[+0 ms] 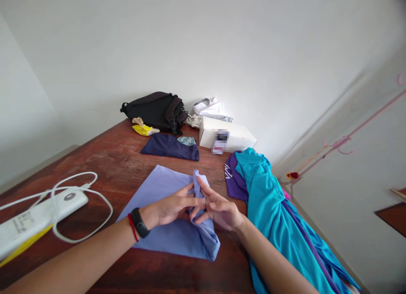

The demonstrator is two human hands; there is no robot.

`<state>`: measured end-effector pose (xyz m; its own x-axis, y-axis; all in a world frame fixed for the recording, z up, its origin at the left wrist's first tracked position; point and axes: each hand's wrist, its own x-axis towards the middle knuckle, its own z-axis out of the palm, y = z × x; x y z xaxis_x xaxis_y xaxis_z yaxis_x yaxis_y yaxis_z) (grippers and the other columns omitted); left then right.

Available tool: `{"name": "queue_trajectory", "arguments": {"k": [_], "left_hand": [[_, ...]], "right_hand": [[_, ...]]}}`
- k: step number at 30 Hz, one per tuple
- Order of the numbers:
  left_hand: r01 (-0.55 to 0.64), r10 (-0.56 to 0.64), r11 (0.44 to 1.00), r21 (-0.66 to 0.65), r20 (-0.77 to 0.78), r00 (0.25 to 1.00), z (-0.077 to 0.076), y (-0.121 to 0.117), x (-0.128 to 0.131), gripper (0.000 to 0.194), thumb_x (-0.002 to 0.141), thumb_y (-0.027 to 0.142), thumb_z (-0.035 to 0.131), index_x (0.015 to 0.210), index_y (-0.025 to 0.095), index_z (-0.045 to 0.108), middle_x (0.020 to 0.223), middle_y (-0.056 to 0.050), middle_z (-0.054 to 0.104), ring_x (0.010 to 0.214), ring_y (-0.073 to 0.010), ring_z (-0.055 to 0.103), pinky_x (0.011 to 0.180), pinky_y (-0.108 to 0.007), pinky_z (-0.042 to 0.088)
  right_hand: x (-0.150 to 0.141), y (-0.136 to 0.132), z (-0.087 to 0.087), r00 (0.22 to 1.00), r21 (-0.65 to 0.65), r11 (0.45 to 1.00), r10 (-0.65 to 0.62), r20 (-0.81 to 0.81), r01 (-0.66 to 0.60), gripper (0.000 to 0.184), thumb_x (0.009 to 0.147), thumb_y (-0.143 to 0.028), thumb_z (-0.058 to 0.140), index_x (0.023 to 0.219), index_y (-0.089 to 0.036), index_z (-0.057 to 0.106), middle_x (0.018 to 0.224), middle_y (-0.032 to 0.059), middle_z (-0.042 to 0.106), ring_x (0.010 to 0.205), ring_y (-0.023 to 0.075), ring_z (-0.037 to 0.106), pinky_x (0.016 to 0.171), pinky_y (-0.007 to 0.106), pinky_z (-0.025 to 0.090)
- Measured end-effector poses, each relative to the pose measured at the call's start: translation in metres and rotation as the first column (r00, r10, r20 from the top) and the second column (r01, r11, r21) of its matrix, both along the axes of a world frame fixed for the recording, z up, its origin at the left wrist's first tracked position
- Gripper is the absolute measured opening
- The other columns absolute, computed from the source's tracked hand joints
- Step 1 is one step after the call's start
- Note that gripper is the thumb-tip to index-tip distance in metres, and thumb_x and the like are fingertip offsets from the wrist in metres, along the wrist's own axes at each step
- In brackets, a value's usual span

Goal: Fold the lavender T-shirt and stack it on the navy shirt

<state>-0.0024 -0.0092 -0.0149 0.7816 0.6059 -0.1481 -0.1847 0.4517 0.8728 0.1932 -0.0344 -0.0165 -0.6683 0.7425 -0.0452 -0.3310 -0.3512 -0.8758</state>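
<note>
A lavender cloth point(158, 192), folded flat, lies on the wooden table in front of me. Its right side is turned up into a raised, rolled edge point(213, 242). My left hand point(177, 204), with a black band and a red string at the wrist, reaches over the cloth and grips that edge from the left. From the right, my right hand point(218, 205) closes on the same edge, its index finger lying along the fold. The fingers of both hands meet and overlap there, so some fingertips are hidden in the fabric.
Left lies a white power strip point(71, 201) with looped cables. Behind are a folded navy cloth point(165, 147), a yellow item point(142, 130), a black bag point(152, 110) and a white box point(241, 135). Turquoise fabric point(263, 192) and purple cloth point(234, 179) drape over the right edge.
</note>
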Motion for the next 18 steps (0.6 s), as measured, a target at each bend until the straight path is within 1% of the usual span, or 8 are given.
{"name": "queue_trajectory", "arguments": {"k": [2, 4, 6, 7, 10, 13, 15, 18], "left_hand": [[-0.031, 0.034, 0.998, 0.06, -0.04, 0.999, -0.003, -0.001, 0.001, 0.072, 0.082, 0.034, 0.077, 0.144, 0.025, 0.04, 0.071, 0.005, 0.056, 0.054, -0.01, 0.048, 0.054, -0.023, 0.04], [-0.068, 0.075, 0.993, 0.092, -0.085, 0.993, -0.006, -0.001, 0.003, 0.073, 0.082, 0.035, 0.076, 0.144, 0.024, 0.04, 0.072, 0.004, 0.059, 0.052, -0.01, 0.049, 0.052, -0.023, 0.04], [-0.108, 0.117, 0.991, 0.079, -0.134, 0.984, -0.008, -0.001, 0.004, 0.069, 0.082, 0.036, 0.074, 0.142, 0.024, 0.042, 0.077, 0.002, 0.063, 0.052, -0.0108, 0.052, 0.053, -0.023, 0.042], [-0.132, 0.141, 0.989, 0.062, -0.158, 0.977, -0.008, -0.001, 0.004, 0.066, 0.082, 0.035, 0.073, 0.14, 0.024, 0.043, 0.081, 0.0, 0.065, 0.054, -0.0118, 0.055, 0.053, -0.024, 0.044], [-0.197, 0.198, 0.98, 0.026, -0.207, 0.958, -0.004, -0.002, 0.004, 0.057, 0.083, 0.031, 0.066, 0.136, 0.023, 0.047, 0.09, -0.004, 0.069, 0.066, -0.0184, 0.064, 0.057, -0.029, 0.05], [-0.233, 0.232, 0.972, 0.028, -0.239, 0.943, 0.003, 0.0, 0.003, 0.051, 0.082, 0.028, 0.062, 0.131, 0.021, 0.051, 0.088, -0.006, 0.07, 0.075, -0.0236, 0.067, 0.059, -0.031, 0.052], [-0.249, 0.249, 0.968, 0.03, -0.239, 0.939, 0.006, 0.002, 0.001, 0.048, 0.079, 0.025, 0.061, 0.127, 0.021, 0.055, 0.086, -0.005, 0.07, 0.073, -0.0227, 0.066, 0.059, -0.03, 0.05], [-0.291, 0.291, 0.956, 0.035, -0.235, 0.927, 0.01, 0.008, -0.003, 0.043, 0.076, 0.022, 0.062, 0.119, 0.02, 0.058, 0.075, -0.001, 0.065, 0.064, -0.0188, 0.061, 0.057, -0.027, 0.045]], "right_hand": [[-0.002, -0.001, 0.0, 1.0, 0.003, 1.0, 0.012, -0.007, -0.012, 0.104, 0.075, -0.037, 0.072, 0.159, -0.037, 0.01, 0.136, 0.0098, 0.06, 0.097, 0.0263, 0.071, 0.082, 0.042, 0.055], [-0.003, -0.001, 0.001, 1.0, 0.013, 1.0, 0.008, -0.008, -0.008, 0.096, 0.076, -0.041, 0.071, 0.156, -0.046, 0.018, 0.161, 0.0068, 0.032, 0.095, 0.0245, 0.07, 0.08, 0.043, 0.056], [-0.003, -0.001, 0.003, 1.0, 0.022, 1.0, 0.0, -0.01, 0.0, 0.089, 0.077, -0.045, 0.069, 0.153, -0.05, 0.024, 0.169, 0.0011, 0.009, 0.094, 0.023, 0.07, 0.077, 0.043, 0.057], [-0.002, -0.001, 0.005, 1.0, 0.022, 1.0, -0.003, -0.008, 0.004, 0.087, 0.077, -0.047, 0.068, 0.152, -0.051, 0.025, 0.169, -0.0001, 0.005, 0.093, 0.0228, 0.07, 0.075, 0.042, 0.057], [0.004, 0.002, 0.01, 0.999, 0.023, 0.999, -0.041, 0.012, 0.04, 0.085, 0.077, -0.051, 0.065, 0.153, -0.047, 0.027, 0.168, 0.0033, 0.014, 0.083, 0.0206, 0.07, 0.065, 0.036, 0.056], [0.013, 0.008, 0.009, 0.975, 0.072, 0.974, -0.216, 0.042, 0.213, 0.07, 0.081, -0.048, 0.06, 0.148, -0.035, 0.043, 0.153, 0.0111, 0.047, 0.054, 0.0106, 0.06, 0.047, 0.025, 0.046], [0.016, 0.012, 0.005, 0.922, 0.124, 0.921, -0.38, 0.069, 0.37, 0.048, 0.084, -0.042, 0.06, 0.129, -0.024, 0.062, 0.12, 0.0111, 0.07, 0.04, 0.0054, 0.042, 0.039, 0.021, 0.033], [0.014, 0.018, -0.003, 0.843, 0.185, 0.848, -0.521, 0.13, 0.496, 0.021, 0.084, -0.036, 0.067, 0.094, -0.018, 0.069, 0.072, 0.0009, 0.067, 0.037, 0.0048, 0.035, 0.036, 0.02, 0.023]]}}
